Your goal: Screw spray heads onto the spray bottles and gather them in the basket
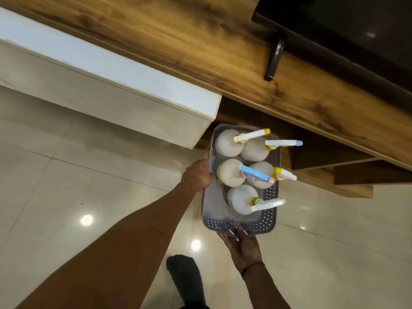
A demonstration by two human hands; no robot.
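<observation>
Our right hand (244, 246) cups the near end of the grey perforated plastic basket (270, 197) from below while our left hand (198, 172) grips its side rim, keeping five capped white spray bottles (229, 172) level above the glossy tiled floor (66, 175).

A wooden top (200, 41) runs diagonally across the upper view. A black screen (356, 30) on a black foot (275, 59) stands on it. A white cabinet (100, 90) adjoins below. Glossy floor tiles (66, 186) reflect lamps. A dark sock (185, 277) rests on the tiles.
</observation>
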